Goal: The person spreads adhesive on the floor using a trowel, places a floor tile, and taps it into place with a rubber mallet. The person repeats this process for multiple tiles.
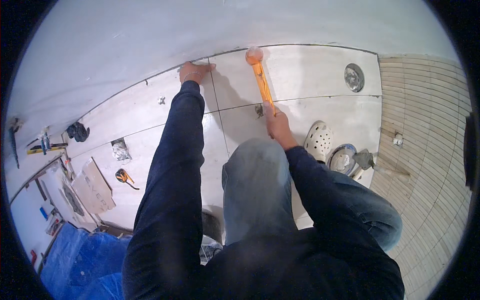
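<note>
My right hand (280,126) is wrapped round the orange handle of a mallet (261,80). Its rounded, pinkish head lies over a large pale tile (305,75) near the wall. Whether the head touches the tile, I cannot tell. My left hand (195,73) rests on the tile edge along the wall, thumb stretched right across the seam between two tiles. Its fingers look apart and hold nothing. Below my right hand, my bent knee (257,175) is over the tiles.
A round cut-out (354,77) sits in the far right tile. Right of my white clog (319,140) are a round container (342,159) and a greyish tool (364,160). A tape measure (121,176), cardboard (92,187) and blue sheeting (82,260) lie left. Narrow tiles (425,120) cover the right side.
</note>
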{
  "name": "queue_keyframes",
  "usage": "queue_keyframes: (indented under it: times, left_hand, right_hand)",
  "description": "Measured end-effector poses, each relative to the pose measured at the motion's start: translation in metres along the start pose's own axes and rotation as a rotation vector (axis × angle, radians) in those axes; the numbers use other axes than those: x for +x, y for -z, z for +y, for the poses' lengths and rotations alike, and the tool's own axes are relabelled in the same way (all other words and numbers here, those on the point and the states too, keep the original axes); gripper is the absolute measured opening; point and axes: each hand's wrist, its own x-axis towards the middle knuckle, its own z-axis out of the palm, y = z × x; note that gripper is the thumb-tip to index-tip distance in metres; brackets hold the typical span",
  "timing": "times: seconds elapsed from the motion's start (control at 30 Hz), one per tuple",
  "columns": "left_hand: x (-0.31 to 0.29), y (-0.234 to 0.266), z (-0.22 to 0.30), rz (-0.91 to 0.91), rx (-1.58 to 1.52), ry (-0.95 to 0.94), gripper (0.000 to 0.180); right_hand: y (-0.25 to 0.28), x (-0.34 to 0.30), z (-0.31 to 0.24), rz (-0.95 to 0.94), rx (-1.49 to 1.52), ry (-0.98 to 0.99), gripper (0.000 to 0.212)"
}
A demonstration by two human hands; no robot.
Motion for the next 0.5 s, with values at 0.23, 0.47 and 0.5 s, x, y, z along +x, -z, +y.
queue_keyframes:
  times: [0.23, 0.47, 0.5]
  left_hand:
    - [0.027, -0.005, -0.027, -0.008, -0.009, -0.151, 0.102]
    - [0.013, -0.009, -0.001, 0.061, 0.080, -0.090, 0.100]
    - [0.013, -0.009, -0.002, 0.052, 0.100, -0.067, 0.100]
  right_hand:
    - [0.009, 0.000, -0.013, 0.147, 0.047, 0.009, 0.057]
    - [0.050, 0.022, 0.004, 0.488, 0.002, 0.231, 0.060]
    - [0.056, 0.023, 0.004, 0.418, 0.038, 0.064, 0.060]
